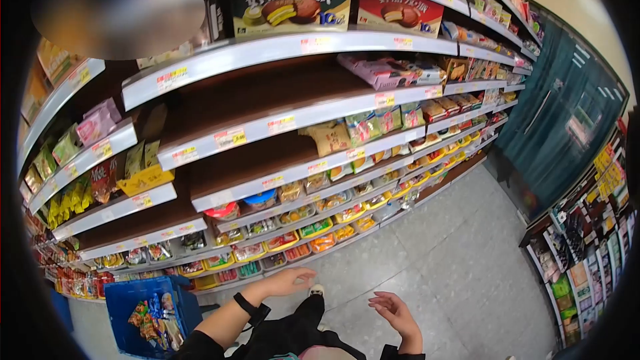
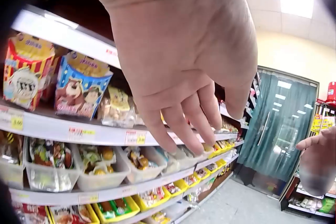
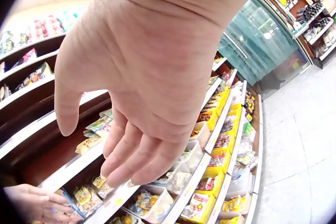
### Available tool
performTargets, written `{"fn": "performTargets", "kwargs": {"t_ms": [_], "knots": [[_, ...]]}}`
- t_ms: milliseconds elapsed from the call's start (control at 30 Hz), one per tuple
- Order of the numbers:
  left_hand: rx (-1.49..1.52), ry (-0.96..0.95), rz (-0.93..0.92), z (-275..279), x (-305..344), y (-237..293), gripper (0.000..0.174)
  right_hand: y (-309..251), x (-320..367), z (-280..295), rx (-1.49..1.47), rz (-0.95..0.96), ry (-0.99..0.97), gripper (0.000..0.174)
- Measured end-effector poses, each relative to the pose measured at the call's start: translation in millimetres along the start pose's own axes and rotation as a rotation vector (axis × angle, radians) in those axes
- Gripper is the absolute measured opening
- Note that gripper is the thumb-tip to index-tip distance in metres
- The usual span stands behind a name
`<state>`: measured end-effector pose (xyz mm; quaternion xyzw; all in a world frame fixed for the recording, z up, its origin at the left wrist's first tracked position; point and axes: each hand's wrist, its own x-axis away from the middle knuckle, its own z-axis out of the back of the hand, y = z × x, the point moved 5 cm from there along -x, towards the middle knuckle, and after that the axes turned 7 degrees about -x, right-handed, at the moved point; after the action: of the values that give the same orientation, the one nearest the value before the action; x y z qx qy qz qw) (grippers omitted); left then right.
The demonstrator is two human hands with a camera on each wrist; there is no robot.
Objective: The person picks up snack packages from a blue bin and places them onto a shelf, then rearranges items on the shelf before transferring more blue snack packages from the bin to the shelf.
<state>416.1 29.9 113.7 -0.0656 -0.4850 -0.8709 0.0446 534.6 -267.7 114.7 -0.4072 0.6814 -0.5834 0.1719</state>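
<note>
Both hands hang in the air in front of a curved store shelf, holding nothing. The left hand [image 1: 291,282], with a dark band at its wrist, has loosely bent fingers; in the left wrist view its palm [image 2: 184,40] shows bare. To its right, the right hand [image 1: 395,313] is held over the floor with relaxed fingers, its palm [image 3: 142,66] bare in the right wrist view. Nearest beyond the hands are lower shelf rows of bins with packaged snacks [image 1: 322,243]. Higher up sit a tan snack bag [image 1: 328,137] and a pink package [image 1: 383,73].
A blue basket [image 1: 121,313] with several packaged goods stands at lower left. Large pie boxes [image 1: 291,8] fill an upper shelf. A teal-curtained door [image 1: 540,113] is at the right, past the grey tiled floor [image 1: 443,247]. Another goods rack [image 1: 587,280] stands at lower right.
</note>
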Motion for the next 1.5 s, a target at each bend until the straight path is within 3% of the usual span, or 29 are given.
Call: {"fn": "performTargets", "kwargs": {"t_ms": [133, 267, 367, 500, 800, 933, 967, 1033, 1167, 1267, 1467, 1500], "knots": [[-0.114, -0.154, 0.055, -25.2, 60.4, 10.9, 0.054, 31.7, 41.5, -14.0, 0.023, -0.098, 0.004, 0.037], [-0.056, -0.062, 0.105, -21.9, 118.3, -16.6, 0.054, 25.8, 49.1, -45.9, 0.071, -0.121, -0.029, 0.038], [0.044, 0.145, 0.186, -15.8, 159.9, -57.9, 0.051, 17.9, 43.8, -75.7, 0.125, -0.069, -0.101, 0.038], [0.031, 0.182, 0.273, -9.1, 208.9, -79.3, 0.050, 11.2, 40.1, -123.1, 0.179, -0.017, -0.164, 0.039], [0.153, 0.385, 0.332, 13.2, 369.9, -129.7, 0.049, 65.0, 31.2, -272.1, 0.245, -0.173, -0.353, 0.040], [0.221, 0.458, 0.569, 2.5, 454.2, -181.5, 0.047, 88.6, 27.9, -335.3, 0.226, -0.159, -0.488, 0.042], [0.117, 0.438, 0.655, -1.4, 470.4, -192.7, 0.047, 86.7, 31.6, -350.9, 0.253, -0.157, -0.511, 0.042], [-0.045, 0.387, 0.757, -15.5, 499.6, -221.5, 0.048, 86.7, 38.7, -366.0, 0.271, -0.156, -0.530, 0.042], [-0.143, 0.215, 0.775, -34.4, 525.7, -223.4, 0.049, 87.4, 48.6, -374.4, 0.332, -0.132, -0.544, 0.041], [-0.091, 0.334, 0.793, -51.2, 539.2, -229.3, 0.049, 87.9, 60.1, -369.6, 0.405, -0.125, -0.556, 0.041], [-0.018, 0.320, 0.833, -94.4, 562.5, -249.8, 0.051, 99.8, 78.7, -356.4, 0.379, -0.115, -0.587, 0.041], [-0.054, 0.362, 0.778, -94.9, 563.7, -242.9, 0.039, 107.4, 84.4, -351.4, 0.358, -0.120, -0.592, 0.041]]}}
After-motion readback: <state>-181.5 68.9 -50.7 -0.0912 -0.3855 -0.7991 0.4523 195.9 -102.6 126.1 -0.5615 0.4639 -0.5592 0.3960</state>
